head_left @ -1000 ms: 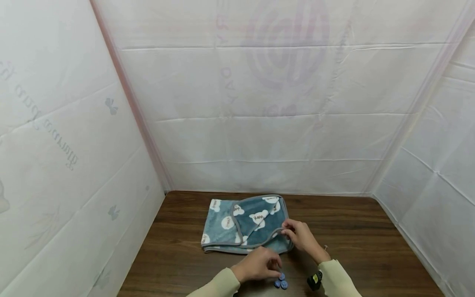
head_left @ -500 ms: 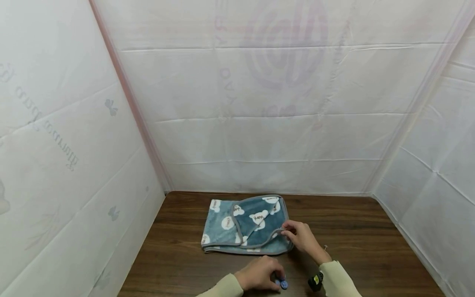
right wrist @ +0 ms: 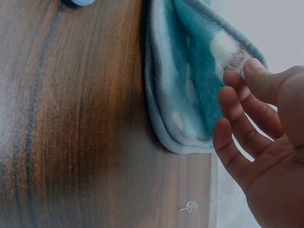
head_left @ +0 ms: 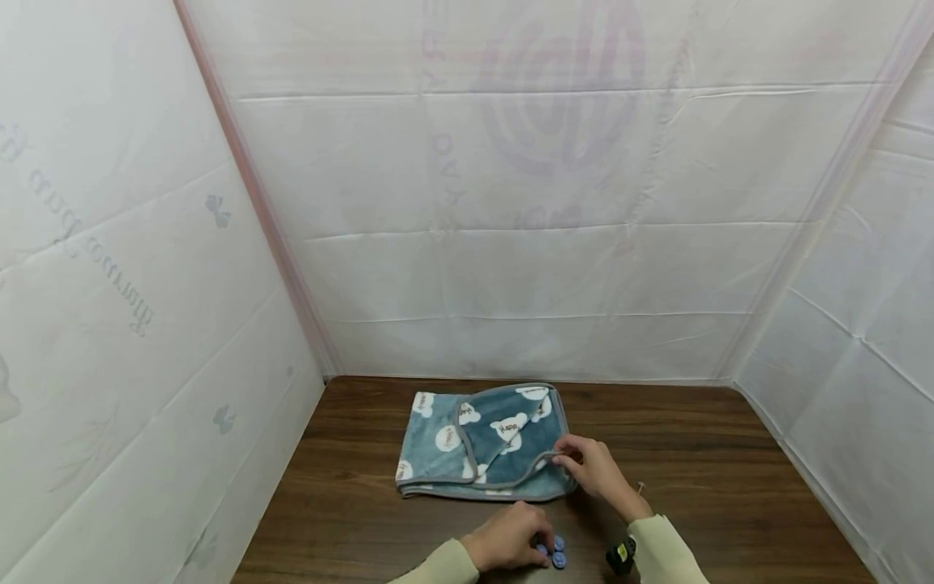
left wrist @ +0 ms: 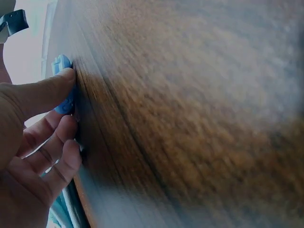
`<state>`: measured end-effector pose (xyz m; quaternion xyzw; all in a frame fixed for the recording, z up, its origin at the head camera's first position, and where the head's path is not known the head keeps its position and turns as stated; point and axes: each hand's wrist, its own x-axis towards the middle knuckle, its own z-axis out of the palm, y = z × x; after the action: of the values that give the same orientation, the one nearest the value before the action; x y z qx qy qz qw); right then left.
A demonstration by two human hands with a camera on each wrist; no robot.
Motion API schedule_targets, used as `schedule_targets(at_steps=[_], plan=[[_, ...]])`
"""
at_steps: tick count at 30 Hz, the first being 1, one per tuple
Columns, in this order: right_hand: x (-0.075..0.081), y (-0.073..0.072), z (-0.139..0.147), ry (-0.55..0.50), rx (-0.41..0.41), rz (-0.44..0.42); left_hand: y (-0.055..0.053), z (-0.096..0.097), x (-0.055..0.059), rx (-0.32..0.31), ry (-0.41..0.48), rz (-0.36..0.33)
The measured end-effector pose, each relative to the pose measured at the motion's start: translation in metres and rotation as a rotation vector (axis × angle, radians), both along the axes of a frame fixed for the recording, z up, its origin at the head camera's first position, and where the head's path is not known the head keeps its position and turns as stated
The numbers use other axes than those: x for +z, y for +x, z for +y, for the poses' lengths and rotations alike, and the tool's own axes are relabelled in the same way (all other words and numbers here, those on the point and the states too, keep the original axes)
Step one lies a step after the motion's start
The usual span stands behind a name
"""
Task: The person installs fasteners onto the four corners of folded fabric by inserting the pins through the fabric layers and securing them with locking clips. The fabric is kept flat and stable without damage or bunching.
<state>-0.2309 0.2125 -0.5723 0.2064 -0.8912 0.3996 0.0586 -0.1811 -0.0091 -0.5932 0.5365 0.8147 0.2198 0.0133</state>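
Observation:
My left hand (head_left: 511, 537) is low over the table and pinches a small blue button (head_left: 542, 549) between thumb and fingers. Two more blue buttons, one (head_left: 559, 560) nearer me and one (head_left: 559, 543) just behind it, lie right beside those fingertips. In the left wrist view the thumb presses on blue pieces (left wrist: 64, 101) at the tabletop. A folded teal blanket (head_left: 430, 454) with grey edging and white bear-head prints lies behind. At its right side my right hand (head_left: 594, 466) pinches the grey edge of the top flap between thumb and forefinger; the other fingers are loosely bent.
A small pin with a clear round head (right wrist: 191, 206) lies on the wooden table (head_left: 715, 470), right of the blanket. White printed sheets (head_left: 547, 268) wall the table at the back and both sides. A black wrist device (head_left: 620, 556) sits by the right sleeve.
My left hand has moved slightly towards me and its fingers have come down among the buttons, one of which now sits apart between them. The right hand and blanket stay nearly still.

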Motion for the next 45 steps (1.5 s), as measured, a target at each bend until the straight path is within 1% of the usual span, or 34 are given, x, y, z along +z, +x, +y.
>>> schedule_targets(at_steps=[3,5,8,11,14,19,22,25,26,29,31,33,34,37,40,45], plan=[[-0.001,0.000,0.000,-0.001,-0.002,-0.001,0.000,-0.001,0.000,-0.025,0.013,0.012],[-0.001,0.001,0.000,-0.007,0.002,-0.001,0.000,-0.001,-0.001,-0.041,0.025,0.035],[-0.001,0.002,0.000,-0.014,0.006,0.000,-0.001,-0.002,-0.001,-0.030,0.054,0.037],[-0.001,0.002,0.000,-0.015,0.008,-0.007,-0.003,-0.003,0.001,0.010,0.092,-0.007],[0.000,0.002,0.000,-0.010,0.009,-0.017,-0.006,-0.006,0.006,0.041,0.128,-0.081],[0.001,0.002,0.000,-0.006,0.029,-0.023,-0.010,-0.014,0.013,0.086,0.146,-0.176],[0.001,0.003,-0.001,-0.006,0.031,-0.029,-0.013,-0.018,0.018,0.133,0.166,-0.204],[0.002,0.002,-0.002,-0.005,0.017,-0.033,-0.017,-0.021,0.022,0.180,0.235,-0.205],[0.002,0.002,-0.002,-0.006,0.011,-0.033,-0.018,-0.022,0.024,0.199,0.264,-0.189],[0.002,0.001,-0.004,-0.012,-0.005,-0.022,-0.024,-0.023,0.028,0.253,0.381,-0.156],[0.002,0.000,-0.005,-0.019,-0.018,-0.013,-0.028,-0.023,0.031,0.294,0.457,-0.154],[0.003,0.000,-0.007,-0.031,-0.026,-0.006,-0.033,-0.025,0.035,0.328,0.516,-0.153],[0.004,0.000,-0.008,-0.035,-0.030,-0.005,-0.036,-0.025,0.037,0.346,0.535,-0.141],[0.006,-0.001,-0.009,-0.048,-0.040,-0.013,-0.042,-0.027,0.040,0.392,0.565,-0.108],[0.007,-0.001,-0.010,-0.059,-0.045,-0.019,-0.048,-0.027,0.040,0.430,0.571,-0.077],[0.008,-0.002,-0.010,-0.067,-0.045,-0.024,-0.056,-0.026,0.039,0.472,0.543,-0.116]])
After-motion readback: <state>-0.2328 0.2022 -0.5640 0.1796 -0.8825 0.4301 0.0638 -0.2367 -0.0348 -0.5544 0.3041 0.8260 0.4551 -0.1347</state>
